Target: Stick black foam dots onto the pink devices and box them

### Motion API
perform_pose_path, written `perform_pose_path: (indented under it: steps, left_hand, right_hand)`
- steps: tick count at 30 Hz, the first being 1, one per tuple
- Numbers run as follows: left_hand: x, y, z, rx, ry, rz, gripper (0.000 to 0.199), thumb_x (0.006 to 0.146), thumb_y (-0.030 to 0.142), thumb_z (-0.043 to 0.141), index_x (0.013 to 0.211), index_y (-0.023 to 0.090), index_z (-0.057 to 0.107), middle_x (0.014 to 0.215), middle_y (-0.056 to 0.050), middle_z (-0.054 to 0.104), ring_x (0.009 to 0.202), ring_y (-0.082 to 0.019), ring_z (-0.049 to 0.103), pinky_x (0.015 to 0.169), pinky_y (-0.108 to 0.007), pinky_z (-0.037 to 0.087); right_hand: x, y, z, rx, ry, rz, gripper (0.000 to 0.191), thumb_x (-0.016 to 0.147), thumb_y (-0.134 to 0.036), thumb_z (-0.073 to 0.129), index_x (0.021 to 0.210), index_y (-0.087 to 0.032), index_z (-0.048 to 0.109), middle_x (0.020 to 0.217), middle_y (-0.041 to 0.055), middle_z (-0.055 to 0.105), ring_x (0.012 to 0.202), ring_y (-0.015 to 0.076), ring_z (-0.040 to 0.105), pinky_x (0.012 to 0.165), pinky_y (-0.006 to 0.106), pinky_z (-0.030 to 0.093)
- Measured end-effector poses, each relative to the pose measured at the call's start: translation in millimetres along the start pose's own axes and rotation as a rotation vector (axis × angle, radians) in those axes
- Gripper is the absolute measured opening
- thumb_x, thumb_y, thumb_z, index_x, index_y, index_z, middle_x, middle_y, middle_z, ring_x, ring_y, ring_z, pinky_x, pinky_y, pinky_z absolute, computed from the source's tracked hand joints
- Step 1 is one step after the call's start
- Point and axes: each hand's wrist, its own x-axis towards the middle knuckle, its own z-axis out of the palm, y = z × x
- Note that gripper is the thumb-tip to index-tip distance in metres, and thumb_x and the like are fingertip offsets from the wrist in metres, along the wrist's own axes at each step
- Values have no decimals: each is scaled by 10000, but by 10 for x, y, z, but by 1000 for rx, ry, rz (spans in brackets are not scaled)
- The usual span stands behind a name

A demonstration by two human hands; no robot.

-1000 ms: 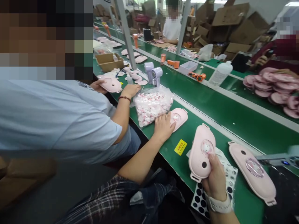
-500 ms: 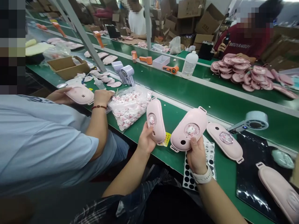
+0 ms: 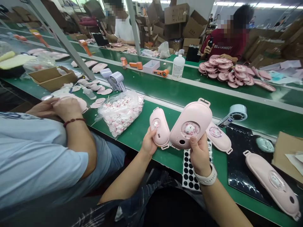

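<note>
My left hand (image 3: 149,142) is closed on the lower edge of a pink oval casing (image 3: 161,126) with a raised cartoon figure and a small rectangular slot. In my right hand (image 3: 200,154) is a larger-looking pink casing (image 3: 196,113), gripped with the thumb on its front near a round window holding a cartoon head; a black dot sits below it. The two casings are held side by side above the bench, their edges very near each other. Under my right hand lies a sheet of black round stickers (image 3: 189,171), partly covered.
Further pink casings (image 3: 272,183) lie at right by a black mat (image 3: 243,164) and a blue handheld fan (image 3: 236,113). A bag of small cartoon heads (image 3: 121,112) lies left. A co-worker in light blue (image 3: 42,151) works beside me. A white bottle (image 3: 178,67) stands beyond.
My right hand has lifted its casing closer to the camera, and the left casing has turned its front more towards me. The view has shifted right. The co-worker's hands have come together.
</note>
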Motion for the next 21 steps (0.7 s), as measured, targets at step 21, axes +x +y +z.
perform_pose_path:
  steps: [21]
  left_hand:
    - [-646, -797, 353, -7, -422, -522, 557, 904, 255, 720, 1428, 151, 562, 1351, -159, 691, 1340, -344, 618, 1243, -540, 395]
  right_hand:
    - [-98, -912, -887, 232, 246, -163, 567, 817, -563, 836, 1310, -324, 691, 1238, 69, 706, 1130, 278, 668, 1043, 494, 540]
